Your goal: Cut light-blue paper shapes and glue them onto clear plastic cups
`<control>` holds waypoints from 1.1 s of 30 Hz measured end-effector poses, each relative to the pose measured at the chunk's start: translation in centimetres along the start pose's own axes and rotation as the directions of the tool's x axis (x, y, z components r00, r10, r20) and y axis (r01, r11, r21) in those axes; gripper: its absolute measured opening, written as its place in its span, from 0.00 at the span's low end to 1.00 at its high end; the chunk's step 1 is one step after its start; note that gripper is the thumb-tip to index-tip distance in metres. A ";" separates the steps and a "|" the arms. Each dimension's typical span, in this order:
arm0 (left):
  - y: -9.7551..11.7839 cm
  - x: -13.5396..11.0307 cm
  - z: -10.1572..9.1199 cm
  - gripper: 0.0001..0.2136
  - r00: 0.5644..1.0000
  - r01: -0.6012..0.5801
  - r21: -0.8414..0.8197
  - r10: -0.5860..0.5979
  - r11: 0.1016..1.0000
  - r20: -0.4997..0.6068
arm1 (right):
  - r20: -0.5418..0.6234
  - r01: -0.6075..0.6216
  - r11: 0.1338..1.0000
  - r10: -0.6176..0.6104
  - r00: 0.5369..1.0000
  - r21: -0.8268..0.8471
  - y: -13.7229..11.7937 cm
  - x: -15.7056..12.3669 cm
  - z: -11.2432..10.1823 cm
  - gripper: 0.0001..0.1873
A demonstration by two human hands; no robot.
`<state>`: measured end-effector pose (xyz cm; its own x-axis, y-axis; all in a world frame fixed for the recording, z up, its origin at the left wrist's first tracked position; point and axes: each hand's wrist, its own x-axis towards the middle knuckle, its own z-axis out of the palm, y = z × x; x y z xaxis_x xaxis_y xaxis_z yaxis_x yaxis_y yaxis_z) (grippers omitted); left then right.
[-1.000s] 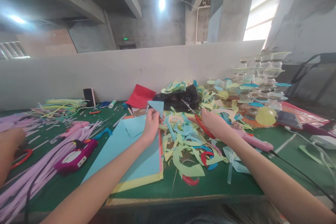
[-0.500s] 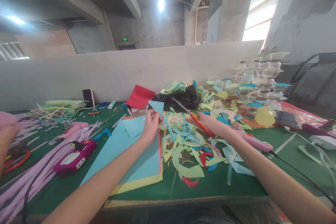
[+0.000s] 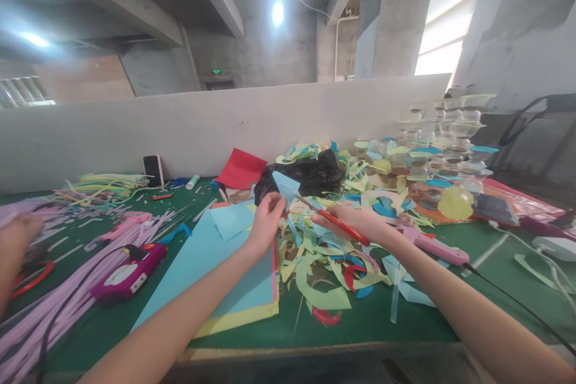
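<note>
The scissors now reach the blue paper piece at frame centre. The left hand pinches it and the right hand grips the handles. Keeping the paper taut looks wise.

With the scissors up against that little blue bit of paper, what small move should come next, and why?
Probably a short snip into the blue paper piece. The left hand pinches it above the scrap pile, and the right hand holds the red-handled scissors with the blade tips at its lower edge. Whether the blades are open is too small to tell.
</note>
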<state>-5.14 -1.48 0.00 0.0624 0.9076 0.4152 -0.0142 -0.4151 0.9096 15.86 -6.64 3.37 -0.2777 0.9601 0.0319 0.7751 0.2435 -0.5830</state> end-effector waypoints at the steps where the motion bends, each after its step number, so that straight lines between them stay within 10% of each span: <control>1: 0.0 0.0 0.0 0.09 1.000 -0.001 -0.002 0.001 1.000 -0.001 | 0.002 0.012 1.000 -0.012 1.000 -0.005 0.0 0.0 0.1 0.35; 11: 0.9 -0.5 0.7 0.13 0.991 0.090 -0.251 -0.111 0.964 -0.071 | 0.026 0.060 0.998 -0.060 0.998 0.021 -0.1 -0.1 0.4 0.35; 33: 0.7 -1.0 1.4 0.12 0.992 0.042 -0.259 -0.071 0.965 -0.105 | 0.050 0.129 0.985 -0.136 0.990 0.117 1.0 0.5 1.4 0.31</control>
<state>-3.77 -2.76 0.18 -0.0414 0.9364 0.3485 -0.2693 -0.3464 0.8986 15.68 -6.11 1.73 -0.4082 0.9102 0.0702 0.6612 0.3477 -0.6648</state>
